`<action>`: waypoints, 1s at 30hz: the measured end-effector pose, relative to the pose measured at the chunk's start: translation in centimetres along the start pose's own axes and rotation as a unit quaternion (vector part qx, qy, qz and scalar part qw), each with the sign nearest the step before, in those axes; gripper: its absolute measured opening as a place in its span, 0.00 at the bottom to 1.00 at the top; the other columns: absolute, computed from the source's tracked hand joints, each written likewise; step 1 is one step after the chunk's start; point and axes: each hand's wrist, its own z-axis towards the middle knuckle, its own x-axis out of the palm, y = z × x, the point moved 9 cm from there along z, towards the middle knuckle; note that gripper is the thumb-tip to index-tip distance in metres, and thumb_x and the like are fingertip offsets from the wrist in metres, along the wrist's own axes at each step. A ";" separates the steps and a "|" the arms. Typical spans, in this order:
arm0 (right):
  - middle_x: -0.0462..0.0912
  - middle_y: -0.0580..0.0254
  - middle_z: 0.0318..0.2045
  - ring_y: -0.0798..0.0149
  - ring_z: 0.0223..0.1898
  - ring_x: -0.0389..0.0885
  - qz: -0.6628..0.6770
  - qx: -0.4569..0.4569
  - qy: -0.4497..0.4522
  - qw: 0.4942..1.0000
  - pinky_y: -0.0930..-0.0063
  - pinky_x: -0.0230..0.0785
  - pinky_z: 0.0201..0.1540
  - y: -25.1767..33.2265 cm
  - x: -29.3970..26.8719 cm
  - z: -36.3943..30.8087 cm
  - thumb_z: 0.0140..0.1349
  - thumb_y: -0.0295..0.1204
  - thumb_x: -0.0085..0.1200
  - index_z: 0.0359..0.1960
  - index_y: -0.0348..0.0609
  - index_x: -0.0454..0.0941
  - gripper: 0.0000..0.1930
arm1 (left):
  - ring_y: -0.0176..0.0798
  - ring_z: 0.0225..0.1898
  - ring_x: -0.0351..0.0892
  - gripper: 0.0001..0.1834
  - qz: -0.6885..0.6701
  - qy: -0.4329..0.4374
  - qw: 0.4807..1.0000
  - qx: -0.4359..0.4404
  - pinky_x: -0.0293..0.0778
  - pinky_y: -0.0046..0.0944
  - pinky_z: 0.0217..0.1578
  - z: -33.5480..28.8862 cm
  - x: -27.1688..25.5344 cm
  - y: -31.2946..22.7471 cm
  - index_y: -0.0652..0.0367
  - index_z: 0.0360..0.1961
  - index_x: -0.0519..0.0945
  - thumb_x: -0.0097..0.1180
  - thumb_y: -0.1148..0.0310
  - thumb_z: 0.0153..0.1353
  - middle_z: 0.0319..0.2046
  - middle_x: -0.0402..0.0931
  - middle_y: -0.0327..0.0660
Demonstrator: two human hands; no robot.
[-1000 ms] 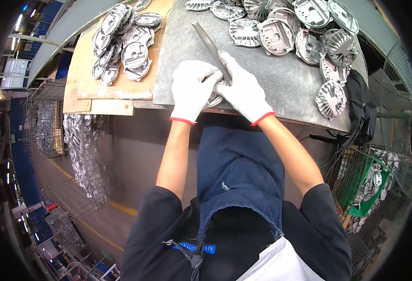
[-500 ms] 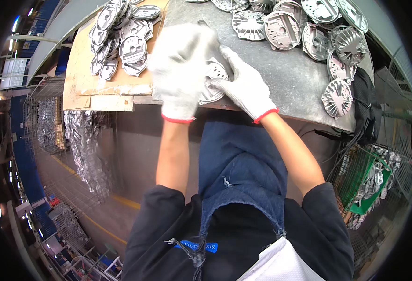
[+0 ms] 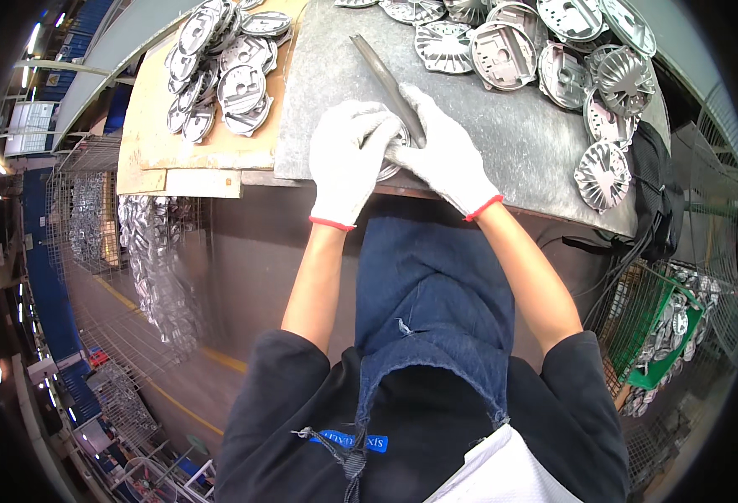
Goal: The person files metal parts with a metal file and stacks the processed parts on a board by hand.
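Note:
At the near edge of the grey bench top (image 3: pixel 503 159), my left hand (image 3: pixel 345 155), in a white knitted glove with a red cuff, closes on a round silver metal casting (image 3: pixel 391 170). Most of that casting is hidden by the gloves. My right hand (image 3: pixel 448 159), gloved alike, is wrapped round the lower end of a long grey file-like metal bar (image 3: pixel 385 77). The bar slants away to the far left, and its far end points over the bench. The right thumb reaches across to the casting and nearly meets the left fingers.
A pile of round castings (image 3: pixel 243 88) lies on brown board (image 3: pixel 155 126) at the left. More finned castings (image 3: pixel 503 54) spread across the far right. A black bag (image 3: pixel 658 201) hangs off the right edge. Wire cages (image 3: pixel 92 226) and a green crate (image 3: pixel 666 335) flank the bench.
My left hand, blurred and raised before, has come down and right onto the casting, covering most of it. More of the bar now shows. My right hand has barely moved.

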 end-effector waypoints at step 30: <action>0.92 0.48 0.57 0.43 0.46 0.95 -0.077 -0.090 -0.034 0.992 0.56 0.87 0.50 7.7 -7.7 -8.2 0.81 0.36 0.61 0.85 0.58 0.70 0.32 | 0.47 0.54 0.84 0.09 0.067 -0.018 0.993 0.092 0.79 0.48 0.57 -0.6 0.8 -1.1 0.49 0.39 0.97 0.75 0.65 0.58 0.46 0.94 0.36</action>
